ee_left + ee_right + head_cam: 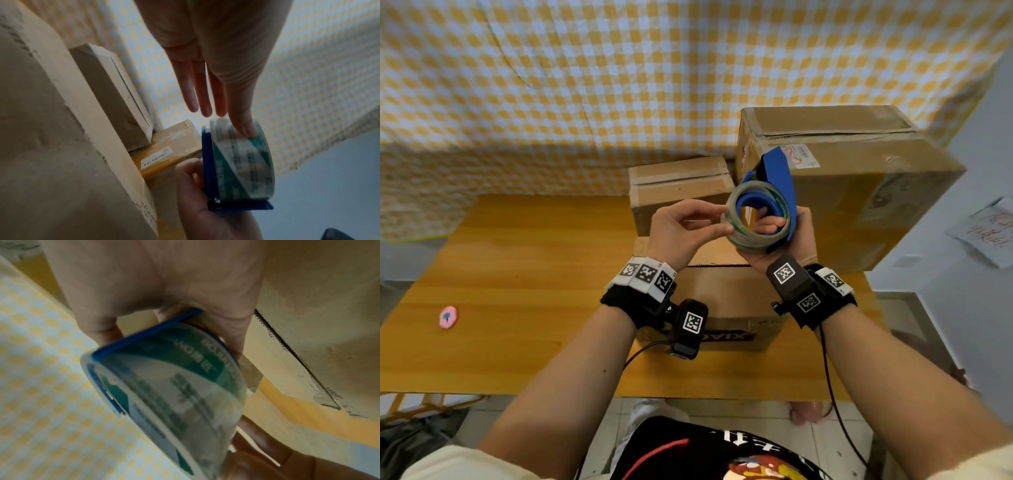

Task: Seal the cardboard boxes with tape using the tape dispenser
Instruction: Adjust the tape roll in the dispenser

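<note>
Right hand [796, 236] clamped on blue tape dispenser [779, 185], raised above the box [726, 294] at the worktop's [524, 274] near edge, left hand [681, 229] outstretched, thumb probing the roll [242, 160], likely for the loose end.

Head view high, facing down over table [517, 274]; wrist views close, somewhat blurred; all share tape dispenser [777, 185].

Lettering on the tape roll [176, 395] blurred in the right wrist view, near box [726, 308] partly hidden behind both wrists, handwriting on the paper sheet [986, 233] too small to read, big box [51, 146] cut off by the left wrist view's edge.
</note>
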